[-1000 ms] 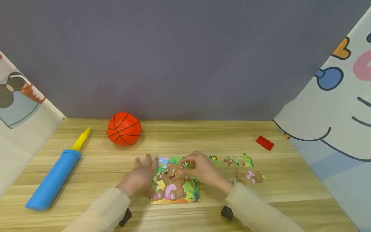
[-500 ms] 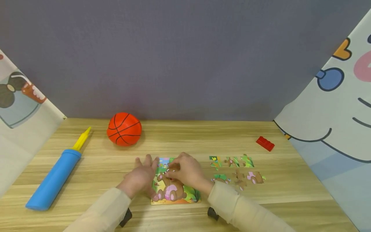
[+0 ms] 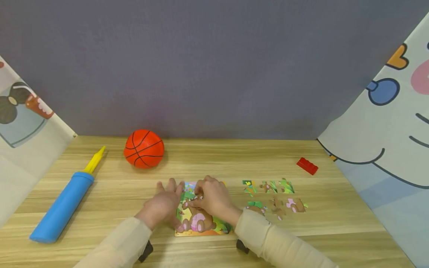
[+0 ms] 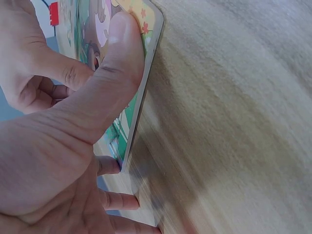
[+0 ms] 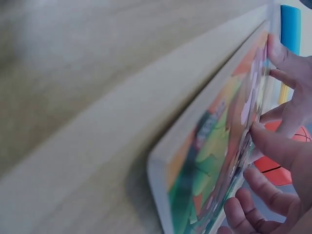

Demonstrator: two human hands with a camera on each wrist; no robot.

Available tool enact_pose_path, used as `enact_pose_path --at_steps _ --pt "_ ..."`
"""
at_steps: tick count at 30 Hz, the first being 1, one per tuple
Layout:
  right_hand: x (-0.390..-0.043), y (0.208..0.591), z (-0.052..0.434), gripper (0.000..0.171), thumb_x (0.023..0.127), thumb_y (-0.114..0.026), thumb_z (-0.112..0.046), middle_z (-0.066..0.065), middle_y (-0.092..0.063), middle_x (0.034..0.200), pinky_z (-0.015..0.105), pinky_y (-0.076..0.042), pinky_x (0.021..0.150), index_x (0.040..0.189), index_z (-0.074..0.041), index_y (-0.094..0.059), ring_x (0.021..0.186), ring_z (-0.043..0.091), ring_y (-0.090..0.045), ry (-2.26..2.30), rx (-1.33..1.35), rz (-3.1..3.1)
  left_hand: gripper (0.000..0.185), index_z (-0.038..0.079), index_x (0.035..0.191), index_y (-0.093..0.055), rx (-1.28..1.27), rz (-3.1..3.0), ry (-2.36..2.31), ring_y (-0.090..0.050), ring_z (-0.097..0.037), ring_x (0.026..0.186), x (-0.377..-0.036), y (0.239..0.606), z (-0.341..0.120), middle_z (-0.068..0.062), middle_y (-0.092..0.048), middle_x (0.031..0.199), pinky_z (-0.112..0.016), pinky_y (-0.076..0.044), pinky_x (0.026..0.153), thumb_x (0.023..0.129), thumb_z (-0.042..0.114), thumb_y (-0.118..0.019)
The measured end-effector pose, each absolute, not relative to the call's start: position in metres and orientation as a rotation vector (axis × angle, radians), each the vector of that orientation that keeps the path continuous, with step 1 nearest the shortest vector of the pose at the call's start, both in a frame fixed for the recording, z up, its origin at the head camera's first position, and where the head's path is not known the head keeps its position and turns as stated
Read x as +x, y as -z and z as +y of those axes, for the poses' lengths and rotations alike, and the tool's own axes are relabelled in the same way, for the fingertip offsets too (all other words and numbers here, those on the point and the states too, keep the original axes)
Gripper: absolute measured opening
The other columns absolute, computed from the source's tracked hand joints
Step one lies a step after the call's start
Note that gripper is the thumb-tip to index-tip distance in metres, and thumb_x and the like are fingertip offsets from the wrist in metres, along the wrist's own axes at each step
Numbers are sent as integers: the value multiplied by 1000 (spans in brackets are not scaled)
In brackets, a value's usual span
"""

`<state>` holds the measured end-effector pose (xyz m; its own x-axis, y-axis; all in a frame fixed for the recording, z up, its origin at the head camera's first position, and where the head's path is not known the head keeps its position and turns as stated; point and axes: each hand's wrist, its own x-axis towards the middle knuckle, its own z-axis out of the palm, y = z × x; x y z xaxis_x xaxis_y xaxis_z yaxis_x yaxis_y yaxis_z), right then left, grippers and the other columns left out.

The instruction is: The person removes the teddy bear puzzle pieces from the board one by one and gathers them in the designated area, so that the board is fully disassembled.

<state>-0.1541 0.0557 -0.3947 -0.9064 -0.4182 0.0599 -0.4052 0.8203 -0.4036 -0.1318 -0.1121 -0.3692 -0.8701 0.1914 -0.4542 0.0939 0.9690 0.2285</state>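
Flat glossy puzzle board point(image 3: 214, 226); woodgrain table point(image 3: 234, 156)

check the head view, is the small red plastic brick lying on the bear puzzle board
No, the small red plastic brick lies on the bare wooden table, well apart from the bear puzzle board.

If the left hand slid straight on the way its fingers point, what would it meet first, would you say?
Probably nothing soon: the left hand points away across bare table; the basketball lies a little left of that line, though depth is unclear.
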Motion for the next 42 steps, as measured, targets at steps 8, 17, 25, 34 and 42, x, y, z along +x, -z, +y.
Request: enact_pose_path --at_steps 8,17,25,34,42 --pt "-154 393 57 61 76 -86 -50 -5 -53 93 27 -41 73 121 -12 -71 81 11 -46 527 -586 2975 134 2 161 -20 209 2637 -267 -13 -64 143 -131 370 -113 -30 -9 164 -88 -39 82 57 37 -98" --pt "-163 394 69 44 81 -87 -35 -1 -55 102 35 -50 87 118 -14 -73 95 16 -51 694 -733 2805 134 1 160 -20 231 2645 -282 -12 -66 141 -130 368 -113 -32 -8 163 -88 -41 78 57 36 -98" --pt "-168 393 76 49 80 -87 -33 -1 -58 107 32 -50 89 122 -13 -74 99 15 -53 724 -811 2725 135 1 160 -19 229 2636 -287 -10 -67 141 -131 369 -113 -32 -7 163 -88 -39 79 56 36 -98" --pt "-174 394 77 44 78 -89 -27 -2 -56 109 41 -52 100 117 -14 -75 105 18 -54 796 -811 2651 135 2 160 -20 203 2627 -300 -9 -65 143 -131 368 -112 -31 -6 164 -90 -37 81 56 35 -98" --pt "-174 388 94 44 80 -88 -26 -2 -57 115 45 -53 99 120 -17 -74 108 21 -56 812 -797 2647 136 2 161 -19 184 2621 -337 -7 -64 144 -131 368 -111 -31 -5 164 -91 -34 84 55 32 -98"
